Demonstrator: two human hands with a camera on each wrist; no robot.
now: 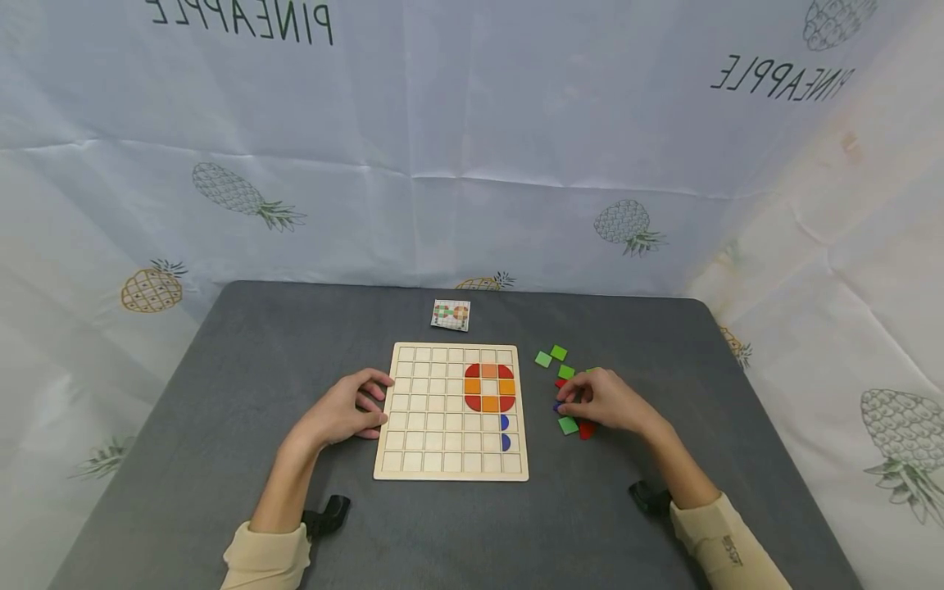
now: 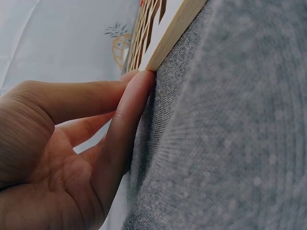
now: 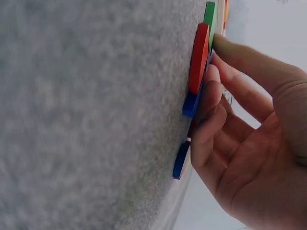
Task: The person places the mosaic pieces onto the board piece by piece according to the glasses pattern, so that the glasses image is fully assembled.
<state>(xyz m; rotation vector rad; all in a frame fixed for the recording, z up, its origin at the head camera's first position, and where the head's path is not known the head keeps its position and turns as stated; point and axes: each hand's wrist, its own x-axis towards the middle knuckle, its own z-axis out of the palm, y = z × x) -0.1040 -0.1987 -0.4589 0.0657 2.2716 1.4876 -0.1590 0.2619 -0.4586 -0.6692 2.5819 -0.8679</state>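
A square wooden grid board point(image 1: 426, 469) lies flat on the table. My left hand point(image 1: 345, 408) touches its left side; in the left wrist view, the thumb and a finger meet the board's edge point(image 2: 175, 40). Red and orange pieces form a ring point(image 1: 472, 387) on the board's right part, with blue half-circle pieces point(image 1: 505, 422) below. My right hand point(image 1: 606, 401) is over loose pieces to the right, thumb and forefinger pinching a small blue piece point(image 1: 556, 406), mostly hidden. Beside the fingers lie a red piece point(image 3: 199, 60) and a green piece point(image 3: 209, 13).
Behind the board lies a small pattern card point(image 1: 451, 315). Green tiles point(image 1: 559, 352) are scattered right of the board, and a red piece point(image 1: 586, 430) lies under the right hand. Beyond the grey table point(image 1: 324, 319) hangs a pineapple-print cloth point(image 1: 472, 123).
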